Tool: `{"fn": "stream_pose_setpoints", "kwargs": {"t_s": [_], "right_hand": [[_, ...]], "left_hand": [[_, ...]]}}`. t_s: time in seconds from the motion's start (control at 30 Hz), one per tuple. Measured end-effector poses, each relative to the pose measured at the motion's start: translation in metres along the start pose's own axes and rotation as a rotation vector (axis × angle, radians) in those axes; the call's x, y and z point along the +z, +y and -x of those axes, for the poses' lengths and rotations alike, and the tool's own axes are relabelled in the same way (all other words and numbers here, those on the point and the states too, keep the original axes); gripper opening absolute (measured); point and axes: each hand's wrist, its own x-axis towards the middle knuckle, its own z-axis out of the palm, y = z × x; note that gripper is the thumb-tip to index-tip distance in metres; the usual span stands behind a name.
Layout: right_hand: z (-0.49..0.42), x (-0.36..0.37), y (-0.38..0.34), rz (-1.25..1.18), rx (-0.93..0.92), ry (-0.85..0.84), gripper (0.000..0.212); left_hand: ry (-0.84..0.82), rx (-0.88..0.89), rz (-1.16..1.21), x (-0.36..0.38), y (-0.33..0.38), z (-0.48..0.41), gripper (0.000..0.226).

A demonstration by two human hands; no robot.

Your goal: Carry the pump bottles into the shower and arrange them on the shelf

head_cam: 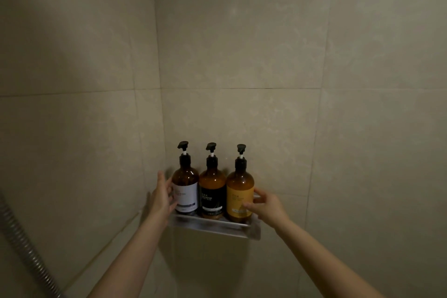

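Left grip (pixel 162 197), released, touches white-labelled amber pump bottle (pixel 185 191); right grip (pixel 264 205) pinches yellow-labelled amber pump bottle (pixel 240 197). All three stand on metal shelf (pixel 217 224); only alignment likely remains

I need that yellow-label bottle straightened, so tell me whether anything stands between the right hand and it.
Nothing visible does: the right hand grips the yellow-label bottle directly on the shelf; the black-label bottle stands at its other side.

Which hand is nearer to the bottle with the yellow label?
Right. The right hand grips the yellow-label bottle at its right side; the left hand rests against the white-label bottle, at the row's other end.
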Motion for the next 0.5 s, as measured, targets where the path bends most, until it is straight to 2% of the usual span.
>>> {"fn": "stream_pose_setpoints", "kwargs": {"t_s": [0.17, 0.27, 0.33, 0.5], "right_hand": [[0.0, -0.008, -0.006, 0.193, 0.035, -0.005, 0.088], [0.0, -0.032, -0.025, 0.29, 0.023, 0.029, 0.092], [-0.001, -0.054, -0.045, 0.356, -0.024, 0.041, 0.09], [0.012, -0.118, -0.11, 0.454, -0.285, 0.13, 0.087]], "left_hand": [[0.028, 0.034, -0.192, 0.001, 0.009, 0.007, 0.071], [0.104, 0.145, -0.401, 0.002, 0.022, 0.024, 0.068], [0.133, 0.262, -0.545, 0.005, 0.033, 0.037, 0.063], [0.235, 0.508, -0.833, 0.039, 0.083, 0.089, 0.077]]}}
